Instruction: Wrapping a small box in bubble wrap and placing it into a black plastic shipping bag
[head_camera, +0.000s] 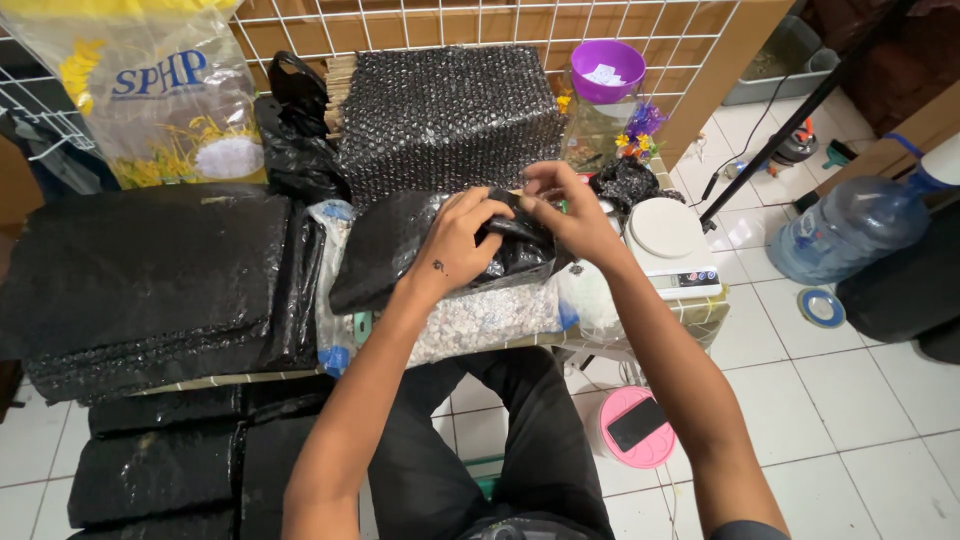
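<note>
Your left hand (455, 240) and right hand (570, 215) both have their fingers curled tight on a small black bubble-wrapped parcel (520, 245), held just left of the white scale (668, 232). It rests on a black bubble-wrap sheet (385, 250) above a bag of pale gravel (480, 320).

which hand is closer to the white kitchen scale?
Right. The right hand pinches the black bubble-wrap bundle just left of the white scale, almost beside its round platform. The left hand grips the bundle farther left, with the right hand between it and the scale.
</note>
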